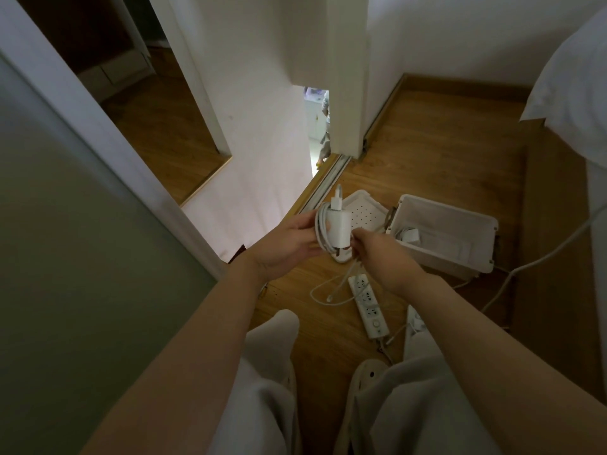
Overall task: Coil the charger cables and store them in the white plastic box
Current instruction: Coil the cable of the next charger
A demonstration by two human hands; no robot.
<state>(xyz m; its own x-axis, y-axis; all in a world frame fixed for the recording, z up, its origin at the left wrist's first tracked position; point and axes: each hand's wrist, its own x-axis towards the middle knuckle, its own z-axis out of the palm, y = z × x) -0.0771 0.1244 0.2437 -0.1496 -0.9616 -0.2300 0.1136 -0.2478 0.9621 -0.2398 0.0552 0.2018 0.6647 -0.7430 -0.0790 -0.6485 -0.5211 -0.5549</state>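
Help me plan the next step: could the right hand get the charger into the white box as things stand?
Probably yes. The white box stands open on the floor just beside the right hand, its lid lying apart, with nothing between. The trailing cable is not yet coiled.

Your left hand [289, 244] and right hand [377, 254] hold the charger [340, 229] between them, above the floor [443, 152]. Box [460, 244] right of it, lid [364, 213] behind, power strip [368, 307] below, nearer you.
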